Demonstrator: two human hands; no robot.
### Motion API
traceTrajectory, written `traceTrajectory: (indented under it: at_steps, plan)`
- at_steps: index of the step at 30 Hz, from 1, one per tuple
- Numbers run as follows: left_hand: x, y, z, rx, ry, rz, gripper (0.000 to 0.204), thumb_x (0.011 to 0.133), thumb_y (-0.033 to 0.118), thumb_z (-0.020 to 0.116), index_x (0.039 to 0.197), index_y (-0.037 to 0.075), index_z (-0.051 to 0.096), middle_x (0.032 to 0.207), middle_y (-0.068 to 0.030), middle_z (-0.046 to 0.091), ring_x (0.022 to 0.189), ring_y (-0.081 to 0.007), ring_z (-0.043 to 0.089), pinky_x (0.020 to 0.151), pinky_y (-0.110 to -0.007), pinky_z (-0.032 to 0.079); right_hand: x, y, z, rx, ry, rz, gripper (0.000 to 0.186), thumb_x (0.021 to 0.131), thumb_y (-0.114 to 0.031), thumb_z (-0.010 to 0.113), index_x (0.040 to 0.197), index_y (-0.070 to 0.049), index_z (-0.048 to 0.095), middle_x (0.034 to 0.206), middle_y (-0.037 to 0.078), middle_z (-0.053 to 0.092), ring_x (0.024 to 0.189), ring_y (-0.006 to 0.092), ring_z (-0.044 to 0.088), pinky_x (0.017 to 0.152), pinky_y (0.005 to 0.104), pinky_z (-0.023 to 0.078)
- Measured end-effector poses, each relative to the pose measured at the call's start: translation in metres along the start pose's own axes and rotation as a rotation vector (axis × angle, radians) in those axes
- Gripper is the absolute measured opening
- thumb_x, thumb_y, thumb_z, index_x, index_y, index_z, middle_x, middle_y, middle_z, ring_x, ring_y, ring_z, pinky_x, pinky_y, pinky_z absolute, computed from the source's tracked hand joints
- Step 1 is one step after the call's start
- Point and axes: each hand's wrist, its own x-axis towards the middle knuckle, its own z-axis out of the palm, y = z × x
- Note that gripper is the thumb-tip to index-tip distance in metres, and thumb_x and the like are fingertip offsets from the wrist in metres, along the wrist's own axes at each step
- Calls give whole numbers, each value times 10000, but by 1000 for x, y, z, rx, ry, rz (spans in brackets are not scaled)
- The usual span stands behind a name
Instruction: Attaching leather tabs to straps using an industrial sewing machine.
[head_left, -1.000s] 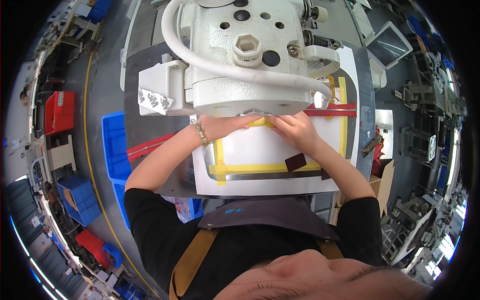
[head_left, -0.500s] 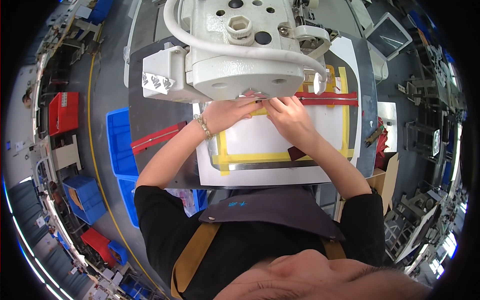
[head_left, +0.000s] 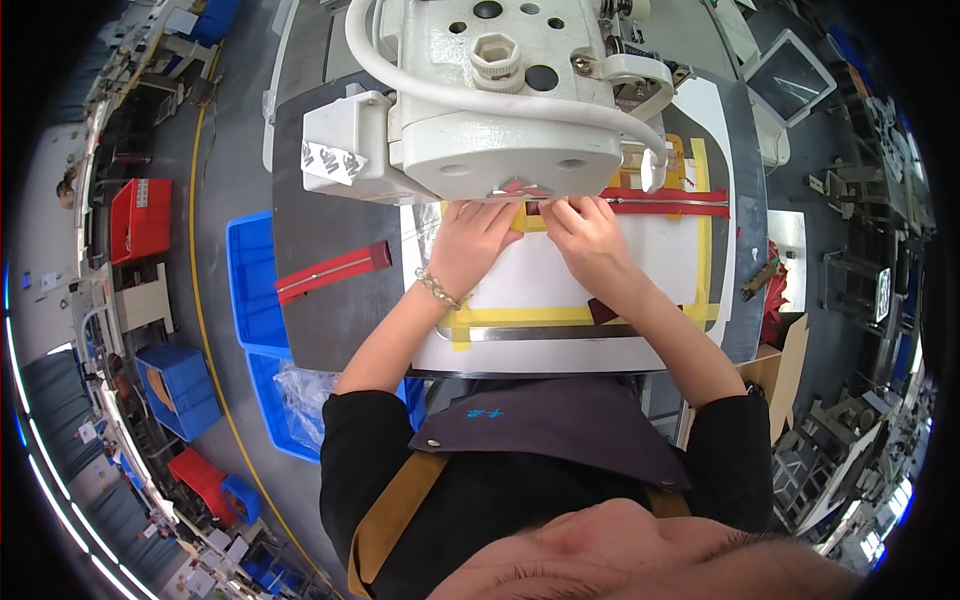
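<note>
A large white sewing machine head (head_left: 510, 155) overhangs the work plate and hides part of what lies beneath it. My left hand (head_left: 474, 242) lies flat just in front of it, fingers stretched forward and thumb toward the middle, its fingertips at the machine's lower edge. Beside it, my right hand (head_left: 592, 235) has its fingers bent and pinched at the left end of a red zipper (head_left: 675, 203) that runs off to the right. A second red zipper (head_left: 333, 271) rests on the dark table to the left. By my right wrist is a small dark red piece (head_left: 603, 311).
Yellow tape (head_left: 530, 318) frames the white work plate. A yellow plate (head_left: 672, 160) sits behind the zipper. Blue bins (head_left: 256, 285) stand left of the table, one with clear plastic. A screen (head_left: 789, 78) is at the far right, a cardboard box (head_left: 787, 365) nearer.
My left hand has drawn apart from the right one and straightened its fingers, with the elbow pulled in. My right hand stays at the zipper's end. The whole view has shifted slightly.
</note>
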Motion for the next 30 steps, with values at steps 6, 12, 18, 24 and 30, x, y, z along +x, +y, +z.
traceTrajectory:
  at_steps: [6, 12, 18, 24, 30]
  plan:
    - [3, 20, -2, 148, -40, -77, 398, 746, 239, 698, 1106, 90, 619, 1072, 17, 620, 965, -140, 576, 905, -387, 368, -1, 1, 1, -6, -4, -3, 327, 750, -67, 570, 1057, 37, 615, 931, 66, 529, 828, 207, 531, 765, 306, 434]
    - [0, 28, 2, 281, -91, -146, 388, 805, 257, 624, 1181, 170, 597, 1105, 46, 587, 983, -104, 555, 906, -487, 307, -1, 1, 2, -7, -26, 2, 333, 753, -72, 569, 1064, 39, 617, 963, 71, 540, 854, 214, 536, 780, 306, 433]
    - [0, 30, 7, 361, -127, -150, 373, 804, 248, 603, 1174, 200, 601, 1127, 78, 565, 991, -97, 526, 889, -477, 303, 0, 2, 0, -19, 0, -2, 287, 741, -73, 568, 1001, 36, 624, 963, 79, 534, 853, 223, 537, 779, 315, 434]
    - [2, 32, 8, 410, -72, -125, 353, 776, 190, 596, 1128, 205, 619, 1103, 84, 568, 988, -86, 523, 896, -473, 306, 2, 0, -1, -40, 18, -22, 234, 725, -73, 571, 928, 31, 623, 949, 84, 523, 845, 228, 534, 772, 323, 437]
    - [6, 31, 12, 400, -57, -131, 356, 780, 184, 586, 1135, 207, 606, 1075, 91, 567, 963, -79, 531, 876, -472, 327, 3, 2, 0, -58, 1, -11, 234, 724, -67, 572, 928, 33, 626, 964, 84, 527, 846, 227, 539, 773, 323, 442]
